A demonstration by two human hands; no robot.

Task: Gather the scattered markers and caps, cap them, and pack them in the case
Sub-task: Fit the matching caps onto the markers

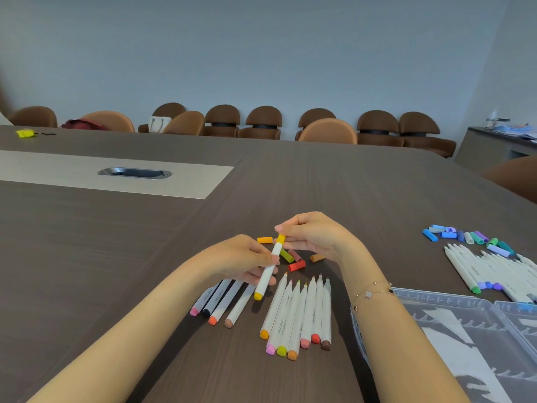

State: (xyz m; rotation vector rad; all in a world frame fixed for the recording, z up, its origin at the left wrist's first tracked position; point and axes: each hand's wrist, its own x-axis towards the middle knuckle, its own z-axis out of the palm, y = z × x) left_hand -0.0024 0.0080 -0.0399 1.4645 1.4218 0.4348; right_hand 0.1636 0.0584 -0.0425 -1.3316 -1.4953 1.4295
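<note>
Worktop (319, 184): dark wood-grain, carrying all items. Case (453, 338): clear plastic, open, at the near right corner. White markers with cool-coloured ends (491, 274): a heap lying beyond the case. Uncapped warm-coloured markers (299, 312): a row lying side by side, tips pointing away, between the forearms. Four further markers (223, 301): fanned under the left hand. Blue, green and purple caps (465, 237): a cluster at far right. Loose caps (293, 258): orange, olive, red and brown, just beyond the hands. Yellow marker (268, 273): held tilted above the worktop; left hand (241, 260) fingers grip its barrel, right hand (311, 234) fingers pinch the yellow cap (280, 238) on its upper end.
</note>
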